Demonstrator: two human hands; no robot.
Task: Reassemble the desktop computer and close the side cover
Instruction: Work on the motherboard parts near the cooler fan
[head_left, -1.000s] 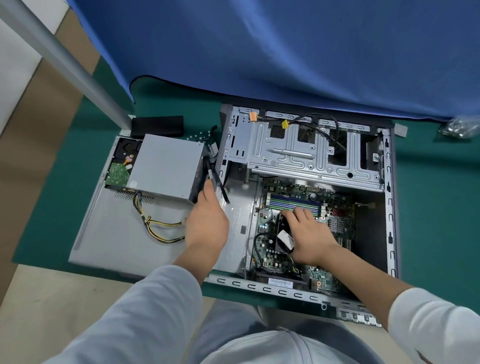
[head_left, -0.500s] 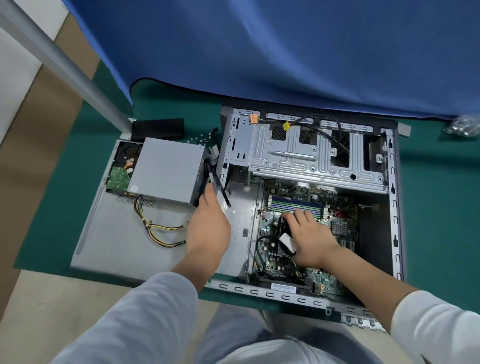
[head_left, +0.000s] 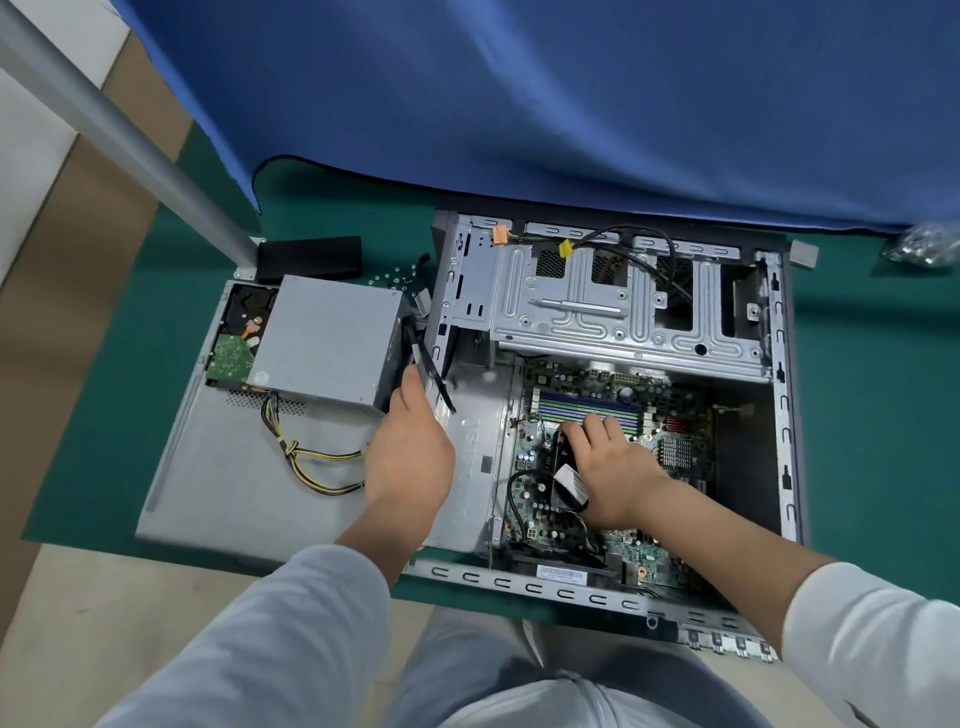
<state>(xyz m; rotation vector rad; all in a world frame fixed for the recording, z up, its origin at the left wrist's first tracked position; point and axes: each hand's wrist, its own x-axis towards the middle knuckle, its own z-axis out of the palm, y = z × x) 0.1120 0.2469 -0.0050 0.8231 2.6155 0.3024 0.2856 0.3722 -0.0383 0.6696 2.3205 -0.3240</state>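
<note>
The open desktop case (head_left: 784, 395) lies on its side on a green mat, with the motherboard (head_left: 587, 384) exposed. My right hand (head_left: 618, 473) is inside the case, its fingers curled over the far edge of the black CPU cooler fan (head_left: 563, 486), which has a white label. My left hand (head_left: 410, 457) holds the case's left wall (head_left: 434, 332) beside black cables (head_left: 436, 374); most of its fingers are hidden. The grey power supply (head_left: 327, 343) and a hard drive (head_left: 234, 348) rest on the detached side cover (head_left: 223, 483) at the left.
A drive cage (head_left: 623, 306) with black wires spans the case's far end. Yellow and black power leads (head_left: 311, 462) trail over the side cover. A black box (head_left: 309, 257) and loose screws (head_left: 395, 275) lie behind it. A blue cloth (head_left: 571, 104) hangs over the back, and a metal pole (head_left: 130, 140) stands at left.
Both hands stay where they were, the left on the case wall and the right on the cooler fan. Only the view has shifted slightly.
</note>
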